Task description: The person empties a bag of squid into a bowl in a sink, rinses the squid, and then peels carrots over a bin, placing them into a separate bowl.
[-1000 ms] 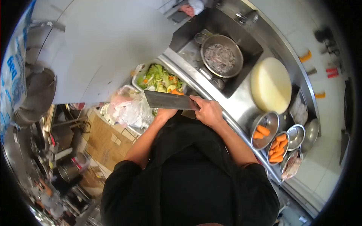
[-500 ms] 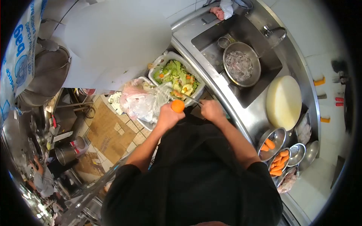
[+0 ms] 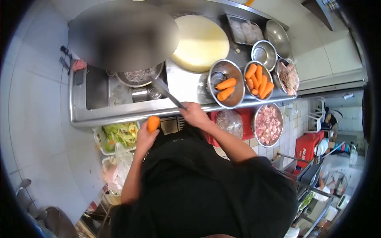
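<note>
My left hand [image 3: 145,141] is closed round an orange carrot [image 3: 153,123], one end of which sticks up out of the fist. A knife [image 3: 168,95] is gripped by its handle in my right hand [image 3: 195,115], the blade angled up and left over the counter's front edge toward the sink. Carrot and blade are apart. Two carrots [image 3: 226,88] lie in a steel bowl [image 3: 231,67] beyond my right hand. Several more carrots [image 3: 260,82] fill a smaller bowl beside it.
A thick round cutting board [image 3: 200,43] rests on the steel counter [image 3: 184,85]. Left of it is a sink [image 3: 97,91] with a pan [image 3: 159,70]. Below the counter are a bin of vegetable scraps [image 3: 121,133], a plastic bag [image 3: 124,164] and a bowl of cut meat [image 3: 268,125].
My view and body have turned right, from the scrap bin toward the counter and bowls. The carrot and knife, formerly close together over the bin, are now farther apart.
</note>
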Demonstrator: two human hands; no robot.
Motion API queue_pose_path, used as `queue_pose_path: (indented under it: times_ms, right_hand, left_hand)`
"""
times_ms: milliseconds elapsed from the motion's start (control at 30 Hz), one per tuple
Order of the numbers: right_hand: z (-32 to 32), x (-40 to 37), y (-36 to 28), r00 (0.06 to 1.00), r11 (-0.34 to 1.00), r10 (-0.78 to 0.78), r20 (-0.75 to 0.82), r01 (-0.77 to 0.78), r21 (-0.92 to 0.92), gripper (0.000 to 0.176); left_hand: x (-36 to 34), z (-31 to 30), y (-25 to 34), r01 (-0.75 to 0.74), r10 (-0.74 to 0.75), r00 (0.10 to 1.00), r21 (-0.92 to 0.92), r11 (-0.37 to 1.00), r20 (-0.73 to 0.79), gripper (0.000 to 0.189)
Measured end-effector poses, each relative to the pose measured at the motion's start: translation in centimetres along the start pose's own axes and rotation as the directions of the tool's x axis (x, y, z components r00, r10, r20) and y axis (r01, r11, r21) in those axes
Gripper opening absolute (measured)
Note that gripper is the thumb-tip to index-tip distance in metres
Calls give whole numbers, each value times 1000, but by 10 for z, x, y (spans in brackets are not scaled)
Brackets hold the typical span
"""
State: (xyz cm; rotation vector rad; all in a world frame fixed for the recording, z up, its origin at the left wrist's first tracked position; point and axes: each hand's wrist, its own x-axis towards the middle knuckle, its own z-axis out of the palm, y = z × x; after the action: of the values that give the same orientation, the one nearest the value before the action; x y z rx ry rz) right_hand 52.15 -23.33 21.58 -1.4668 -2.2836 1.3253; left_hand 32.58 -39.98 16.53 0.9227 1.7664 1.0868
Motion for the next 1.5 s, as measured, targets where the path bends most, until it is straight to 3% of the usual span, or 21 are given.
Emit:
queue_pose_path:
  times_ms: [67, 200, 267, 333, 367, 433, 500, 600, 700, 733, 833, 867, 967, 1033, 1100, 1200, 1300, 1333, 1367, 1433, 1500]
  right_hand:
    - [-48, -20, 22, 983, 1000, 27, -183, -26, 6, 24]
    - [-103, -59, 73, 881, 924, 257, -398, -104, 368, 23]
    - [-122, -75, 88, 805, 882, 433, -406, -283, 378, 22]
    - [-126, -81, 123, 788, 924, 361, -498, -230, 305, 20]
    - [-129, -82, 127, 802, 897, 402, -442, -248, 366, 19]
    - [-118, -78, 133, 789, 916, 322, -522, -121, 383, 18]
    - [-109, -75, 117, 826, 902, 323, -463, -121, 414, 17]
    - [-103, -65, 106, 906, 921, 293, -306, -182, 344, 15]
    - [-89, -50, 67, 975, 969, 172, -138, -143, 199, 16]
    - [-83, -43, 55, 983, 976, 185, -14, -182, 117, 17]
    - [-45, -27, -18, 916, 975, 198, 350, -149, -163, 22]
    - [-29, -22, -45, 877, 942, -20, 480, 176, -284, 26]
    - [37, 6, -53, 635, 956, -4, 773, 230, -184, 50]
    - [94, 10, -105, 462, 871, 210, 862, 312, -380, 59]
    - [151, 22, -88, 315, 769, -10, 949, 609, -194, 65]
    - [206, 3, -104, 140, 928, -66, 988, 371, 9, 67]
    - [258, -13, -119, 76, 950, 135, 988, 273, -151, 68]
    - [279, -19, -110, 227, 854, 111, 968, 476, -210, 64]
    - [315, -9, -73, 190, 707, -166, 968, 707, -18, 59]
    - [335, -43, -89, 183, 545, -233, 955, 838, -27, 49]
    - [375, -68, -99, 166, 411, -110, 980, 905, -107, 41]
  left_hand:
    - [38, 42, 37, -60, 26, 986, 208, 976, 163, 51]
    - [93, 124, 111, -302, 220, 877, 134, 944, 428, 49]
    - [109, 159, 141, -231, 220, 835, -42, 972, 504, 52]
    - [121, 192, 145, -238, 329, 860, -264, 935, 390, 66]
    - [119, 189, 157, -428, 414, 863, -17, 904, 288, 73]
    - [114, 184, 136, -567, 563, 820, 19, 823, 102, 69]
    - [100, 142, 110, -224, 285, 870, -193, 955, 402, 58]
    - [60, 79, 20, -89, 175, 858, -196, 977, 482, 45]
    - [-13, 18, -53, 152, -187, 964, 186, 971, 188, 53]
    - [-43, 14, -96, 209, -189, 978, 300, 931, -93, 42]
    - [-114, -26, -154, 687, -615, 727, 347, 639, -306, 46]
    - [-136, -27, -167, 714, -620, 698, 286, 639, -357, 47]
    - [-206, 0, -202, 749, -660, 625, 82, 658, -417, 51]
    - [-249, 53, -241, 714, -690, 643, -66, 697, -332, 55]
    - [-292, 111, -249, 713, -738, 577, -226, 664, -349, 54]
    - [-345, 181, -206, 680, -852, 322, -525, 512, -413, 52]
    - [-389, 277, -205, 551, -890, 144, -711, 436, -434, 50]
    - [-400, 315, -218, 604, -922, 129, -708, 365, -366, 48]
    - [-407, 346, -230, 651, -948, 114, -698, 298, -298, 46]
    - [-420, 364, -222, 744, -926, 337, -555, 372, -170, 44]
    - [-425, 401, -245, 768, -956, 272, -573, 286, -112, 45]
